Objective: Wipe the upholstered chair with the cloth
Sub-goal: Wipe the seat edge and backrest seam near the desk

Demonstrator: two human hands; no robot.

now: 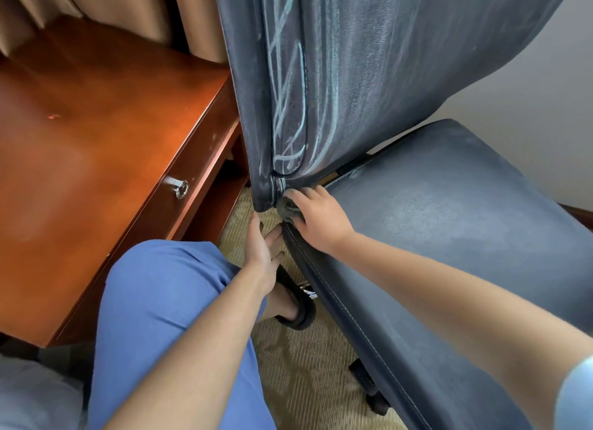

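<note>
My right hand (316, 216) clamps the small dark cloth (288, 208) against the chair (433, 224) where the backrest meets the seat's near-left corner. My left hand (261, 248) lies open, fingers straight, touching the seat edge just below. The seat's long axis runs near to far, the chalk-streaked backrest rising upright. The wooden desk (96, 124) stands left.

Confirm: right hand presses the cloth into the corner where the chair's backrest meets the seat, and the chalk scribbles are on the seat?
Not quite. The head view shows the chalk scribbles on the backrest, not the seat. The right hand does press the cloth there.
</note>
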